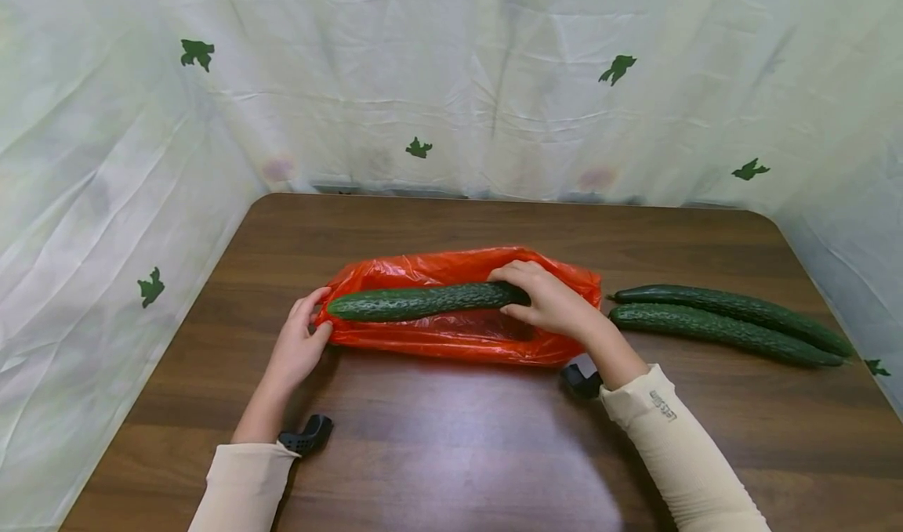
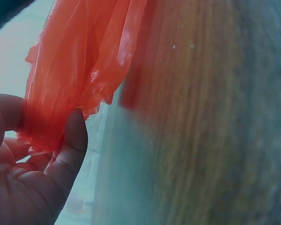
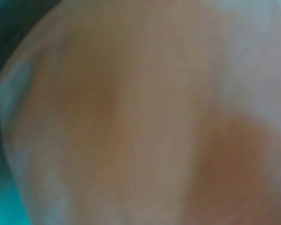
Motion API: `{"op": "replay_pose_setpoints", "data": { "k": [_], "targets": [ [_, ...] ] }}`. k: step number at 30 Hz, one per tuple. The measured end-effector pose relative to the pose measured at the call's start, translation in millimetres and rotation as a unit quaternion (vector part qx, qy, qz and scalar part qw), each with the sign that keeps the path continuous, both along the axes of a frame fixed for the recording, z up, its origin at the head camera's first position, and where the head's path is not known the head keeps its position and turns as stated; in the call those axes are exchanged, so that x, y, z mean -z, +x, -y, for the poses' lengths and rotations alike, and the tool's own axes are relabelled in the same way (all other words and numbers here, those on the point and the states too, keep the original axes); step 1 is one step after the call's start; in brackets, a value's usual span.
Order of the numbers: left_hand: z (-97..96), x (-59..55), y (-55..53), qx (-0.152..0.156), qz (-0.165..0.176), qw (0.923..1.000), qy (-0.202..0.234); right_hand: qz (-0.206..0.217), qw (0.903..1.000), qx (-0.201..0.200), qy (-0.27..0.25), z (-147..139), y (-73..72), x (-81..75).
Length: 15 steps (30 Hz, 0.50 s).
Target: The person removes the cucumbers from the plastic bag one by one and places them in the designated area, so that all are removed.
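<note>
In the head view a long green cucumber (image 1: 416, 303) lies across the open red plastic bag (image 1: 458, 345), within the bag's outline. My right hand (image 1: 543, 295) grips its right end from above, thumb on the near side. At the bag's left end my left hand (image 1: 303, 340) pinches the red plastic between thumb and fingers, close to the cucumber's lighter tip. The left wrist view shows that left hand (image 2: 42, 168) with the gathered bag (image 2: 79, 70) between its thumb and fingers. Blur fills the right wrist view, and no hand or cucumber can be made out there.
Two more cucumbers, a farther one (image 1: 734, 303) and a nearer one (image 1: 719, 330), lie side by side to the right of the bag. All rest on a brown wood-grain table (image 1: 437, 438). A pale curtain (image 1: 451, 70) with green bird shapes surrounds the table's back and sides.
</note>
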<state>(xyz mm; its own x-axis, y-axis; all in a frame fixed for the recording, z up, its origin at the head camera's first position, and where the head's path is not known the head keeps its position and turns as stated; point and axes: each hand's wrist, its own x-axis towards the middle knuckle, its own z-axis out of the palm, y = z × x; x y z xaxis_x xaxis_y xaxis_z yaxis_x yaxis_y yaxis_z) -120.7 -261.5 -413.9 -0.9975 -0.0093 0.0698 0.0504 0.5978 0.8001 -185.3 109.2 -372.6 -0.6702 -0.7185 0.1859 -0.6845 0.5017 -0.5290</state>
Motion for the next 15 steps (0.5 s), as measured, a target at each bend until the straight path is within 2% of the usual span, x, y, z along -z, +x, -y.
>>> {"op": "replay_pose_setpoints", "data": {
  "k": [8,15],
  "targets": [
    [-0.3,2.0,0.5,0.002,-0.009,0.9999,0.008,-0.052,0.9972,-0.007,-0.054,3.1,9.8,-10.9],
    [-0.7,2.7,1.5,0.002,-0.033,0.9994,-0.007,-0.106,0.987,0.004,-0.121,1.3,16.5,-24.5]
  ]
}}
